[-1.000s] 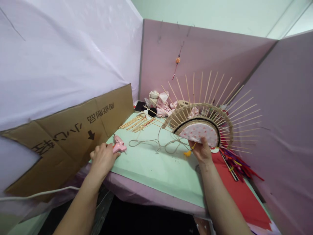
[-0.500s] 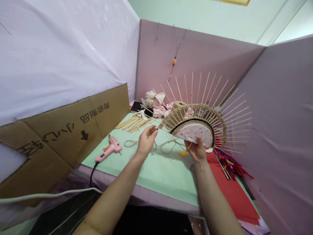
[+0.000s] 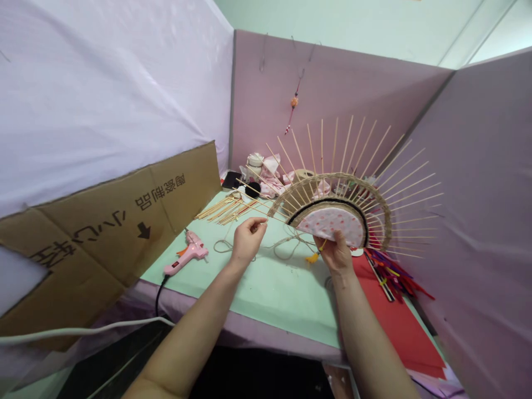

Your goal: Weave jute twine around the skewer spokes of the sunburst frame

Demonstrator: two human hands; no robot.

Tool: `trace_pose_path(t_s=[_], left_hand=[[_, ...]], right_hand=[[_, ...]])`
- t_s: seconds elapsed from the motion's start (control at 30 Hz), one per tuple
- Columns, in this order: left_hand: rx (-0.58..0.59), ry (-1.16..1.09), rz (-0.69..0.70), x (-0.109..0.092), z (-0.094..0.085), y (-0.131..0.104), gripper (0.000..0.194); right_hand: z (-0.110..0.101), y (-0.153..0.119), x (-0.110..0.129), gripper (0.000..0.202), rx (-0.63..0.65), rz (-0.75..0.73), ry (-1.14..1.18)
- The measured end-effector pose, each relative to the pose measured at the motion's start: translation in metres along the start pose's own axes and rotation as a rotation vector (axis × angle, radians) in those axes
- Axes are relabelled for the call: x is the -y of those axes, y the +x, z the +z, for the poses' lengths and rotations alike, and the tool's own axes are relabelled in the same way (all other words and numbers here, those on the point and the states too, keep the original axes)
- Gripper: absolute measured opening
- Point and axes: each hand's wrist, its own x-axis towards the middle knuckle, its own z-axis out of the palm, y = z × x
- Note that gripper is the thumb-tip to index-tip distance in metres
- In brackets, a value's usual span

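My right hand (image 3: 336, 252) grips the flat lower edge of a half-round fan (image 3: 332, 223), thumb on its white cloth with pink dots. Thin wooden sticks radiate from it, crossed by a black band and an outer arc of braided twine (image 3: 386, 213). My left hand (image 3: 249, 238) is beside the arc's left end, thumb and fingertips pinched together; what lies between them is too small to make out. Loose twine (image 3: 286, 248) curls on the green tabletop below, and a yellow tassel (image 3: 311, 258) hangs near my right hand.
A pink glue gun (image 3: 189, 255) lies at the left, before a cardboard panel (image 3: 124, 221). Loose sticks (image 3: 224, 208), a black pompom (image 3: 252, 190) and dotted cloth (image 3: 270, 180) lie farther back. Red sheets (image 3: 399, 332) and coloured pipe cleaners (image 3: 399, 277) are at the right.
The fan appears slightly larger and tilted a little differently, its right-hand sticks reaching farther right. My left hand's fingers have closed more tightly. My right hand keeps its hold.
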Motion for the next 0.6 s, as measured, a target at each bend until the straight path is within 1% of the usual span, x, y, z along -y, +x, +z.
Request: trace_pose_path(t_s=[0.07, 0.2, 0.3, 0.43, 0.5, 0.6], left_hand=[[0.076, 0.096, 0.01, -0.007, -0.011, 0.003, 0.024], [0.284, 0.317, 0.017, -0.024, -0.039, 0.014, 0.029], [0.379, 0.308, 0.044, -0.035, -0.055, 0.023, 0.033], [0.402, 0.214, 0.105, -0.042, -0.067, 0.033, 0.043], [0.372, 0.209, 0.113, -0.04, -0.072, 0.038, 0.043], [0.278, 0.262, 0.159, -0.033, -0.077, 0.046, 0.037]], right_hand=[[0.0, 0.0, 0.0, 0.024, -0.007, -0.005, -0.002], [0.001, 0.0, 0.0, 0.027, -0.013, -0.011, -0.005], [0.001, 0.0, 0.001, 0.029, -0.012, -0.013, -0.013], [0.001, 0.0, 0.0, 0.026, -0.014, -0.017, -0.025], [0.001, 0.0, 0.0, 0.023, -0.011, -0.012, -0.033], [0.003, -0.001, 0.001, 0.023, 0.002, -0.008, -0.044]])
